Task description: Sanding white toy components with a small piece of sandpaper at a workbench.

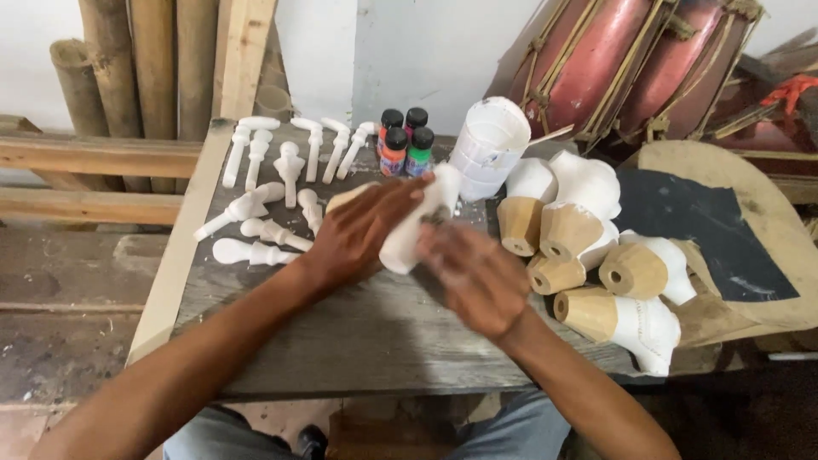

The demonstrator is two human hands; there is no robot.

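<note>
Fingers of left hand (362,234) wrap the white-painted carved wooden piece (417,221) at frame centre; right hand (477,277), blurred, grip unclear, rubs it. Best w/ steady hold, even strokes.

Small white-painted carved wooden pegs (271,183) lie scattered on the left of the weathered grey plank table (375,332). Four little paint bottles with black caps (406,141) stand beside a white plastic tub (489,146). Half-painted white and bare-wood carved heads (596,255) cluster right. Red rope-laced drums (630,64) and bamboo poles (128,68) lean behind.
</note>
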